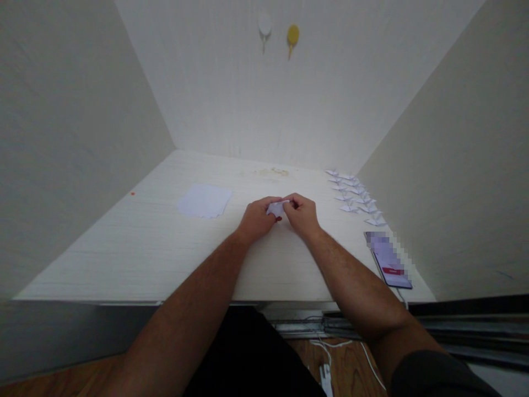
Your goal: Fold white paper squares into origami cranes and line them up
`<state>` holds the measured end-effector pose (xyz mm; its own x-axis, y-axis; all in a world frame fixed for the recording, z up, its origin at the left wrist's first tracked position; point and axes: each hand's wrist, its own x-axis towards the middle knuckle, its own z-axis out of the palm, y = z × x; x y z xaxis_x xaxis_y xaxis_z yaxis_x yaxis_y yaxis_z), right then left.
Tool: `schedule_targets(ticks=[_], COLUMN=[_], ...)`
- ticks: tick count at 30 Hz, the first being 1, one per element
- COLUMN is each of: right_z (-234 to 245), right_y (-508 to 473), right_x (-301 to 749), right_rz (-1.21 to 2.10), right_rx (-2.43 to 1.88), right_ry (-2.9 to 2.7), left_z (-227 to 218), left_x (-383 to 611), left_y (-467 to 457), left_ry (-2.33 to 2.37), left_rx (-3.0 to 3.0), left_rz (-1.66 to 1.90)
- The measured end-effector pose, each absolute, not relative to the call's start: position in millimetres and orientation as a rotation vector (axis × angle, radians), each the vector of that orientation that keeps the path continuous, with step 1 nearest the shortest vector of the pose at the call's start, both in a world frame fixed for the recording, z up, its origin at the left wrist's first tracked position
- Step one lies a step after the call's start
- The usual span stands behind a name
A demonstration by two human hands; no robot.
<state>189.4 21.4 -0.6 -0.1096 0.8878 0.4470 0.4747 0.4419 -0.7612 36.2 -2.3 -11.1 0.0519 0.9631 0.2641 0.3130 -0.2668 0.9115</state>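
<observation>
Both of my hands meet over the middle of a pale wooden table [124, 259]. My left hand [257, 218] and my right hand [302, 214] are closed in a pinch on a small folded piece of white paper [276, 208], held between them just above the tabletop. A small stack of white paper sheets [204, 200] lies flat to the left of my left hand.
Several small folded white paper figures [355, 197] lie in rows at the table's right side. A phone [389, 259] with a lit screen and a cable lies near the right front edge. White walls enclose the table; two hooks [279, 33] hang on the back wall.
</observation>
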Motion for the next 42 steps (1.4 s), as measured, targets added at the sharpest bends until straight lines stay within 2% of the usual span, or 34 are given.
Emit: schedule_targets(ticks=[9, 14, 24, 34, 37, 42], right_z=[-4, -4, -5, -2, 2, 11], right_y=[23, 22, 22, 22, 22, 21], right_x=[190, 190, 190, 189, 192, 200], right_rz=[0.416, 0.461, 0.701, 0.907, 0.864, 0.589], right_rx=[-1.07, -1.04, -0.963, -1.013, -0.956, -0.797], right_ry=[-1.868, -1.842, -1.722, -1.635, -1.721, -2.075], left_z=[-13, -8, -3, 6, 9, 4], left_x=[41, 38, 33, 40, 37, 27], left_y=[-2, -3, -5, -7, -7, -1], left_ry=[1.051, 1.122, 1.252, 1.119, 1.252, 1.455], left_rx=[1.509, 1.544, 1.642, 1.339, 1.309, 1.441], left_rz=[1.216, 1.198, 1.164, 1.169, 1.164, 1.158])
